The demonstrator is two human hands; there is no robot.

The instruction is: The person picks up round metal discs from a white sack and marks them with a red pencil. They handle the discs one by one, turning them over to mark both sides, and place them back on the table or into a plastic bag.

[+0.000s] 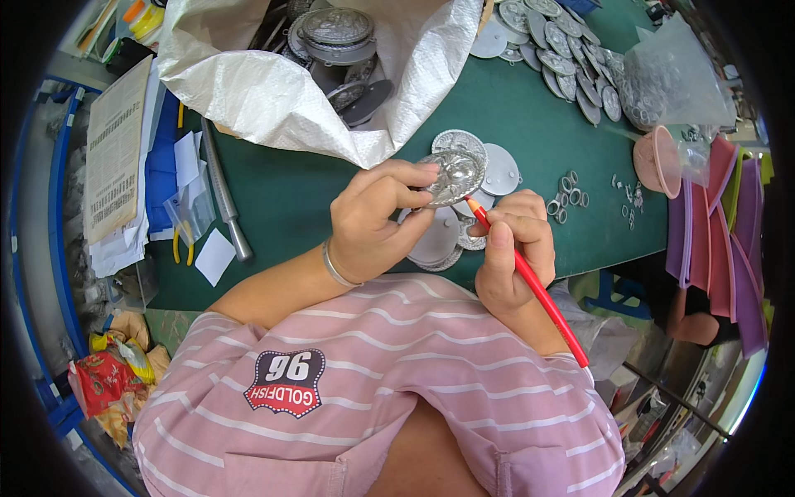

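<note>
One ornate silver medallion [457,176] is pinched at its left edge by our left hand [377,205], held above loose metal discs [503,170] on the green table [286,195]. Our right hand [519,248] is wrapped narrowly around a red pencil [551,306], its tip at the medallion's lower edge; whether they touch, we cannot tell.

Rough embossed metal medallion [459,176], glossy painted pencil [542,300], crinkled woven-plastic sack [248,95], smooth matt tabletop [281,199]
</note>
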